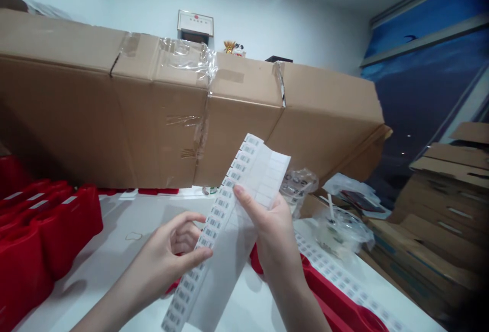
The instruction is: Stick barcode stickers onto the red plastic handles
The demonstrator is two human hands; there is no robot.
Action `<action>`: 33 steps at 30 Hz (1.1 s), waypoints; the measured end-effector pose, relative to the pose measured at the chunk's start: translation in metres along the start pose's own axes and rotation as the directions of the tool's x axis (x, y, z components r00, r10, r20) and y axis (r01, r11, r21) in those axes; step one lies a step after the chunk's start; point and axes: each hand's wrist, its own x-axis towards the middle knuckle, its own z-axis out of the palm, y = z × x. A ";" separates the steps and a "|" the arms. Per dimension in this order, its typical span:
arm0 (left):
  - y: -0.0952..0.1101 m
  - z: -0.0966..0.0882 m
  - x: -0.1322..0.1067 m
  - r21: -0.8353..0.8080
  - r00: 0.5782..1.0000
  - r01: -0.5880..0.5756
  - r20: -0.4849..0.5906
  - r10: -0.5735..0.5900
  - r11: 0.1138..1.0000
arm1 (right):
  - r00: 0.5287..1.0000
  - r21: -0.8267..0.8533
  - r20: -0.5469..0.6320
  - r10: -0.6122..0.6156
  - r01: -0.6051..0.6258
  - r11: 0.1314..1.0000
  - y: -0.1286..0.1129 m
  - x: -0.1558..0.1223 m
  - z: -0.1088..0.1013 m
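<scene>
Item: barcode label sheet (252, 169), held in the air over the white table (114, 240), toward its near edge.
Long axis: slants from low near-left to high far-right. The barcode column runs down the sheet's left edge, with blank cells to its right.
Left hand (179, 250): thumb and forefinger pinched on the barcode column, low on the sheet; this is the hand nearer the barcodes.
Right hand (269, 225): thumb on the face, fingers behind, clamping the sheet higher up and to the right.
Surroundings: cardboard box (153, 118) along the far edge; red bins (57, 230) at the left edge.

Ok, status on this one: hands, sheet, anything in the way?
Left hand pinches label sheet at its barcode edge. Right hand grips the middle. Red bin beneath, cardboard box behind; nothing blocking.
</scene>
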 end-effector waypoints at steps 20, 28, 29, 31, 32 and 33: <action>-0.010 0.008 0.004 0.046 0.986 0.025 0.163 -0.033 0.999 | 0.972 -0.019 -0.184 -0.145 0.144 0.989 -0.015 0.032 -0.040; -0.003 0.007 -0.003 -0.016 0.986 0.119 0.116 -0.116 0.993 | 0.962 0.041 -0.221 -0.158 0.171 0.984 -0.022 0.034 -0.044; -0.004 0.006 -0.003 -0.024 0.986 0.115 0.124 -0.111 0.993 | 0.957 0.037 -0.237 -0.167 0.180 0.983 -0.023 0.035 -0.045; -0.008 0.004 -0.001 -0.043 0.985 0.102 0.147 -0.095 0.994 | 0.944 0.033 -0.274 -0.184 0.201 0.979 -0.026 0.037 -0.048; -0.010 0.004 0.000 -0.046 0.984 0.092 0.160 -0.084 0.995 | 0.934 0.036 -0.299 -0.195 0.215 0.976 -0.028 0.038 -0.050; -0.012 0.004 0.001 -0.044 0.983 0.081 0.171 -0.073 0.996 | 0.925 0.040 -0.322 -0.203 0.227 0.973 -0.030 0.039 -0.053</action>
